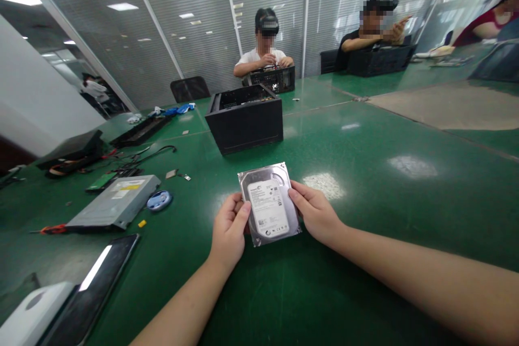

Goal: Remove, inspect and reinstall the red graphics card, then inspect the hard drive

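Observation:
A silver hard drive [267,205] with a white printed label faces me over the green table [348,173]. Its left edge is gripped by my left hand [230,227], thumb on the front and fingers mostly hidden behind. My right hand [318,211] holds the opposite edge in the same way, near the upper right corner. Beyond the drive stands a black computer case [247,124], its top side uncovered.
At left lie an optical drive [117,203], a screwdriver [52,229], a round blue case [159,200], a phone-like black slab [97,286], cables and a power supply [73,154]. Across the table, people [263,54] work at other computer cases [381,59].

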A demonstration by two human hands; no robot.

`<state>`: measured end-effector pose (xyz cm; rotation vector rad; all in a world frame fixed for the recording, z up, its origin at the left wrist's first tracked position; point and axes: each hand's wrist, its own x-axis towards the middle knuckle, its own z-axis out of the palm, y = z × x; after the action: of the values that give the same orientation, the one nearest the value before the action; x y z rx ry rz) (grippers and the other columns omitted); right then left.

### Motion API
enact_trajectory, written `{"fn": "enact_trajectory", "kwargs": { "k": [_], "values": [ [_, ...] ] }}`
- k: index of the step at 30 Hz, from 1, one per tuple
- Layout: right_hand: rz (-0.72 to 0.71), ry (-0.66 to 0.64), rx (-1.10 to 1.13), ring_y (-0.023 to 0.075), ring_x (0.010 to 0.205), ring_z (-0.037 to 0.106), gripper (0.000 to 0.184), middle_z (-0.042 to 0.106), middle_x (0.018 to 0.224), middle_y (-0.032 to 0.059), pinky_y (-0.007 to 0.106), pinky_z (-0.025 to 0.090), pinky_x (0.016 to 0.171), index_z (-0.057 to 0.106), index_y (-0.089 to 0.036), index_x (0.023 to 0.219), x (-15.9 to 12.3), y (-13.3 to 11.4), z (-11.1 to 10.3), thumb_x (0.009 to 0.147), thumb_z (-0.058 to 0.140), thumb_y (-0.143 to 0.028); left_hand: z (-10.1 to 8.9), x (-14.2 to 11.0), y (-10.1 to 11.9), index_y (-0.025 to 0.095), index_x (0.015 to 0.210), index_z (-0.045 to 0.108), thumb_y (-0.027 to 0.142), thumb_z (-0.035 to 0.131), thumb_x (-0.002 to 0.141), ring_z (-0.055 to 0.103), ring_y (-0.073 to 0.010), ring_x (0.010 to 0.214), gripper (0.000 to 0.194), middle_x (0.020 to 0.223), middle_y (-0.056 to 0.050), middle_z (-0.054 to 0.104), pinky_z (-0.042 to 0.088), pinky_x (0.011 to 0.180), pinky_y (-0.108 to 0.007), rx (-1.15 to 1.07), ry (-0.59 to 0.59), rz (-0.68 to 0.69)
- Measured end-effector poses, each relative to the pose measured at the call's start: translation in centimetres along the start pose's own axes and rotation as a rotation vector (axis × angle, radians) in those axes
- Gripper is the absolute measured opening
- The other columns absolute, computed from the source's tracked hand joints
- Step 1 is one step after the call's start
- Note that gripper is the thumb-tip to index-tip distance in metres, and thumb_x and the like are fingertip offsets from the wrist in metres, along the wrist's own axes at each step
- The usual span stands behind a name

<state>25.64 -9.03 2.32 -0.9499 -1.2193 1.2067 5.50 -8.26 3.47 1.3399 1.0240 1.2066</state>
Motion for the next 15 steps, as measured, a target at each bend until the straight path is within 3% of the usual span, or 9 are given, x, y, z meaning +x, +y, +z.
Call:
{"fn": "enact_trajectory", "kwargs": {
  "k": [10,15],
  "values": [
    [-0.017,0.008,-0.078,0.0172,0.073,0.06,0.039,0.072,0.096,0.0037,0.03,0.047,0.07,0.064,-0.024,0.129,-0.06,0.04,-0.07,0.096,0.05,-0.04,0.02,0.02,-0.06,0.019,0.108,0.062,0.039,0.063,0.088,0.064,-0.0169,0.068,0.029,0.091,-0.005,0.071,0.045,0.054,-0.024,0.016,-0.004,-0.003],
    [-0.019,0.011,-0.068,0.0175,0.073,0.061,0.04,0.072,0.098,0.0039,0.03,0.047,0.069,0.063,-0.024,0.13,-0.07,-0.09,-0.09,0.096,0.051,-0.04,0.03,0.12,-0.03,0.019,0.109,0.062,0.039,0.063,0.088,0.067,-0.0193,0.076,0.029,0.094,-0.006,0.072,0.05,0.06,-0.026,0.025,0.007,0.001]
  ]
}}
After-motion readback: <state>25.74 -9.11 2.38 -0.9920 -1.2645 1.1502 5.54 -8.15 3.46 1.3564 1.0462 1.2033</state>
